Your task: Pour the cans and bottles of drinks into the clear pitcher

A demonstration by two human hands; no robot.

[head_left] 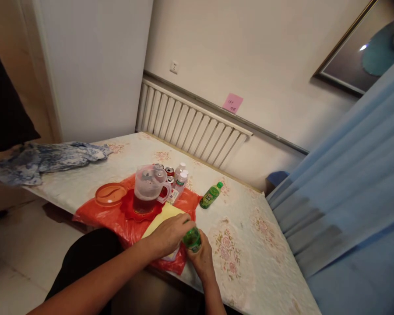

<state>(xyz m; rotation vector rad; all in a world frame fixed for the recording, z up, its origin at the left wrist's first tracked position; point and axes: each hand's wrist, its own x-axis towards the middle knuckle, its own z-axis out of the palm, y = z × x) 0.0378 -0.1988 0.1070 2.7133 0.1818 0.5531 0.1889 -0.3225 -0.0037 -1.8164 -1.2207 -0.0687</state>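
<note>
A green plastic drink bottle [192, 239] is between my two hands at the table's front edge. My right hand [202, 259] wraps round its body from the right. From the left, my left hand [171, 234] has its fingers closed at the bottle's top end; they hide the cap. Just left of my hands a yellow cloth [162, 218] lies on a red plastic bag [113, 221]. On that bag a clear pitcher [148, 190] holding dark liquid stands on a red scalloped dish [126, 208]. A second green bottle [210, 195] with a green cap stands beyond my hands.
An orange round lid [110, 194] lies left of the pitcher. Behind it are several drink cans [170, 171] and small clear bottles [181, 180]. A blue patterned cloth [59, 158] lies at the table's left end. A radiator [187, 120] runs along the wall; a blue curtain [344, 197] hangs at right.
</note>
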